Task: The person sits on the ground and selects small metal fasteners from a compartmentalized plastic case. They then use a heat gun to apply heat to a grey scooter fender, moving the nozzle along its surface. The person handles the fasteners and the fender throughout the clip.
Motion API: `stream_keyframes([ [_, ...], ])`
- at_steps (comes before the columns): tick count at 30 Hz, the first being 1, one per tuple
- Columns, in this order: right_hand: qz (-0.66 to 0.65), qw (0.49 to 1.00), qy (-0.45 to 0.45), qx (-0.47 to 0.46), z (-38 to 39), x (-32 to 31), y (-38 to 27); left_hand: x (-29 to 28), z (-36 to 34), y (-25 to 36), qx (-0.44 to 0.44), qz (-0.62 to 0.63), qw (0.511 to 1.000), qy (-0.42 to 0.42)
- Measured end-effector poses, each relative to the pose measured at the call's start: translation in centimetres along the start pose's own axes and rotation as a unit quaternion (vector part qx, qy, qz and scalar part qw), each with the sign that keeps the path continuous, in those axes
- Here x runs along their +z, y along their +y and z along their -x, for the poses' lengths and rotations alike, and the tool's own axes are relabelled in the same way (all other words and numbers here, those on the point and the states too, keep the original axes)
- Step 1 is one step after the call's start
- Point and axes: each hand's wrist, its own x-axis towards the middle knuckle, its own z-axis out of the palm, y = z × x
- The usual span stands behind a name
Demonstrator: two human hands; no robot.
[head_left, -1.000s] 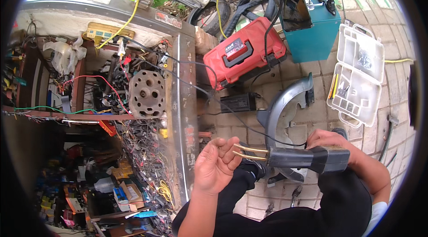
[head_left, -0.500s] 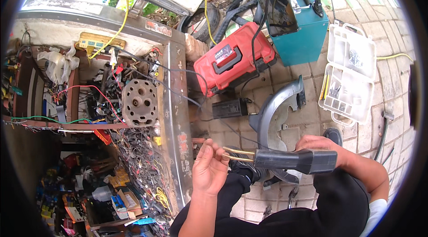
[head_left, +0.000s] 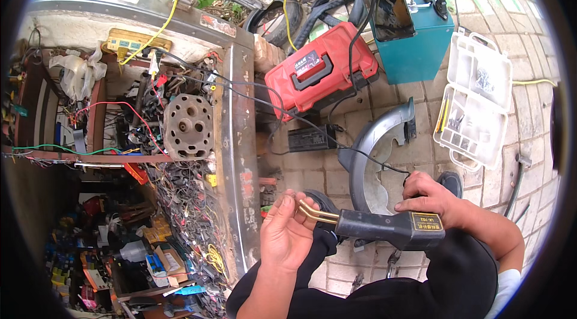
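Note:
My right hand is closed round the rear of a black hot stapler, which lies level above my lap. A yellow label shows on its back end, and a cable runs to the hand. Two brass prongs with bent tips stick out of its front, toward my left hand. That hand is palm-up, thumb and fingers pinched together beside the prong tips. Whatever it pinches is too small to make out. Beyond the tool, a curved grey plastic fender lies on the paving.
A red toolbox and a teal metal box stand farther off. A clear parts case lies opened at right, near a hammer. A black power adapter sits by the toolbox. Cluttered shelving fills the left, with cables crossing.
The hot stapler has rolled and tilted, so its yellow label and bent prong tips now show. My right thumb has come into view. The cable has swung up and right.

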Motion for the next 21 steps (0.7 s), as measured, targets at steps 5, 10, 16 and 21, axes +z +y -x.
stream_keyframes([
  [5, 0.015, 1.0, 0.012, -0.013, -0.16, -0.08, -0.15, -0.08, 0.03, 0.06, -0.016, 0.0, 1.0, -0.005],
  [10, 0.025, 1.0, 0.017, -0.008, -0.21, -0.23, -0.27, -0.2, -0.04, -0.14, -0.018, -0.003, 1.0, -0.012],
  [16, 0.035, 0.999, 0.012, -0.011, -0.14, -0.4, -0.41, -0.22, -0.11, -0.26, -0.015, -0.01, 1.0, -0.002],
  [21, 0.049, 0.999, 0.009, -0.008, 0.02, -0.29, -0.33, 0.05, 0.06, -0.34, -0.004, -0.017, 1.0, 0.017],
])
